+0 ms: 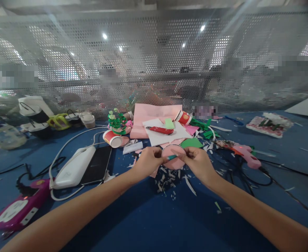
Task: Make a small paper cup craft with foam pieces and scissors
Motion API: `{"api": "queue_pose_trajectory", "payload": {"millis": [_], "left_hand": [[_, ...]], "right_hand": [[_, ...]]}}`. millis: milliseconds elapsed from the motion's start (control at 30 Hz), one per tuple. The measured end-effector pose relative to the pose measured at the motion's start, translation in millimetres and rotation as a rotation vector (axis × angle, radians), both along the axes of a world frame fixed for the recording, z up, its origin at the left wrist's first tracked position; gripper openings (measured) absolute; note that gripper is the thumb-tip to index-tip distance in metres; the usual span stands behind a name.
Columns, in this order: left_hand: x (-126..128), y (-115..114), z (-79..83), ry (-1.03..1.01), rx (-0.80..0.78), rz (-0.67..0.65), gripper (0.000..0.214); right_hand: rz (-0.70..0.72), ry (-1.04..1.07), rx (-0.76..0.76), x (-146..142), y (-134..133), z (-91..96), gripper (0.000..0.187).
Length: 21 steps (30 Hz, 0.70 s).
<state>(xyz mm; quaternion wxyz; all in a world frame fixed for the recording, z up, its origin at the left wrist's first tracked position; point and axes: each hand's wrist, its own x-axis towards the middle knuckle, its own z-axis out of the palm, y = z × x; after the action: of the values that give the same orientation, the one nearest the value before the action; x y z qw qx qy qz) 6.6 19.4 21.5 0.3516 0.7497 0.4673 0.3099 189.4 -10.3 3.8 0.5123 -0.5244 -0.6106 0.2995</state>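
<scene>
My left hand (pixel 146 161) is closed on the left rim of a round pink paper disc (pixel 174 156), held just above the blue table (pixel 154 217). From the other side my right hand (pixel 198 161) pinches the disc together with a small teal strip (pixel 172 157) that lies across its face. Paper scraps (pixel 173 176) litter the table right under both hands. Behind the disc lie a white sheet (pixel 167 137) with a red utility knife (pixel 161 130) on it and a pink sheet (pixel 154 115).
A white power bank (pixel 74 167) and a black phone (pixel 97 164) lie at the left with cables, a purple device (pixel 17 209) nearer. A pink glue gun (pixel 244 154) with a black cord sits right. Red paper cups (pixel 112 138), green paper pieces (pixel 203 129) and a mesh screen (pixel 154 63) stand behind.
</scene>
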Motion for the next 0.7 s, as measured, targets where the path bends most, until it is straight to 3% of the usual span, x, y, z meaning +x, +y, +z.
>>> {"api": "queue_pose_trajectory", "payload": {"millis": [267,700], "left_hand": [[1.2,-1.5,4.9,-0.041,-0.051,0.0,0.03],[2.4,2.2,-1.3,-0.259,-0.269,-0.025,0.037]], "right_hand": [[-0.016,0.001,-0.002,0.6,0.4,0.1,0.044],[-0.023,-0.059,0.007,-0.8,0.6,-2.1,0.046]]}}
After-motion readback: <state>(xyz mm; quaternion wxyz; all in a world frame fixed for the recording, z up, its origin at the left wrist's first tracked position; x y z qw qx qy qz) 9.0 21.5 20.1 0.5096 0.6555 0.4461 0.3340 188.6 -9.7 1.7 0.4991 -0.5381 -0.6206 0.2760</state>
